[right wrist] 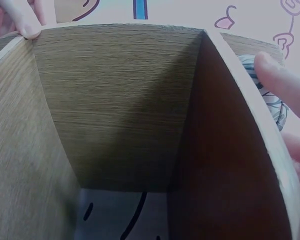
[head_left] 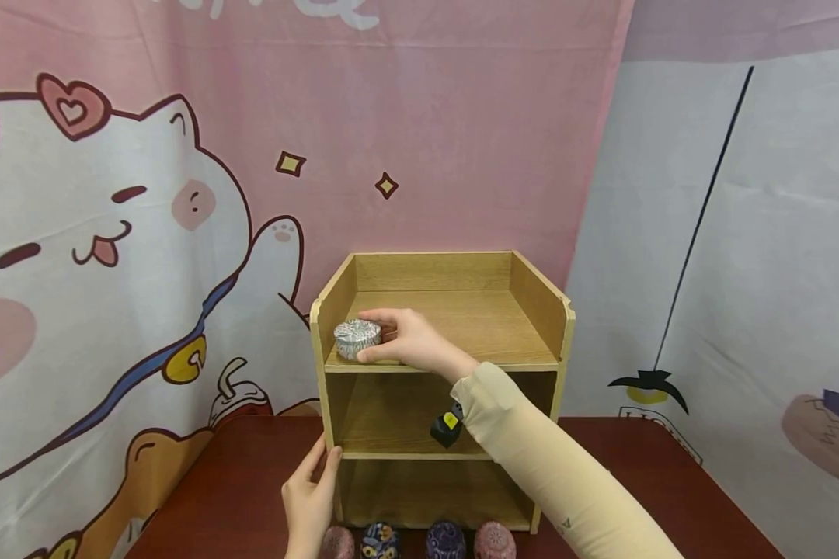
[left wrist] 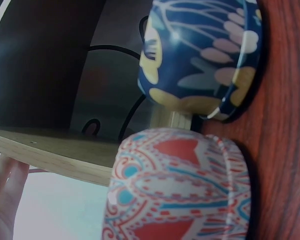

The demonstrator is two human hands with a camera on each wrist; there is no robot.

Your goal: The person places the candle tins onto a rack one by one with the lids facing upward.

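Note:
At the left front of the top shelf, my right hand (head_left: 409,338) holds a small round tin (head_left: 356,339) with a silver-and-white pattern, thumb in front and fingers behind. The tin also shows partly past the shelf board in the right wrist view, beside the thumb (right wrist: 282,82). My left hand (head_left: 309,497) rests against the left side panel of the wooden shelf unit (head_left: 440,455), its fingers fairly straight and the thumb at the front edge. Close to that hand, a red-and-white patterned tin (left wrist: 177,187) and a dark blue floral tin (left wrist: 200,57) stand on the table.
Along the unit's foot stand further round tins, a purple one (head_left: 446,539) and a pink one (head_left: 495,539). The unit has raised sides and back around its top shelf. It stands on a dark red table (head_left: 252,473) before a printed curtain (head_left: 461,140).

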